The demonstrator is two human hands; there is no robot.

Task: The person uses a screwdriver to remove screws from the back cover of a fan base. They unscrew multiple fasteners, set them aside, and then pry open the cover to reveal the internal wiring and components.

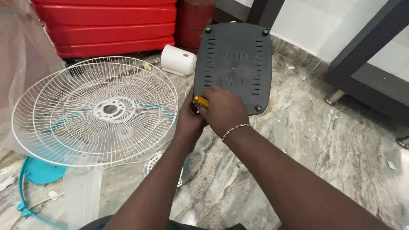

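Head view: the dark grey base (233,64) of a fan stands tipped up on the marble floor (332,140), its slotted underside facing the camera. Three screws show at its corners, two at the top and one at the lower right (257,108); the lower left corner is covered by the hands, so I cannot tell whether a screw sits there. The right hand (223,110) is clenched around a yellow-handled screwdriver (201,102) held at that hidden corner. The left hand (189,119) lies against the base's lower left edge, just beside the right; whether it grips the base or only steadies it, I cannot tell.

Judging from this, the base plate looks largely fastened, with work going on at one corner, while the rest of the fan is apart. Left of the base lies the white wire guard (96,111), with teal blades (42,172) partly showing under it. Between guard and base, towards the wall, sits the white motor housing (178,59). A second small white grille (153,164) lies below the guard. Behind the guard stands a red suitcase (106,25).
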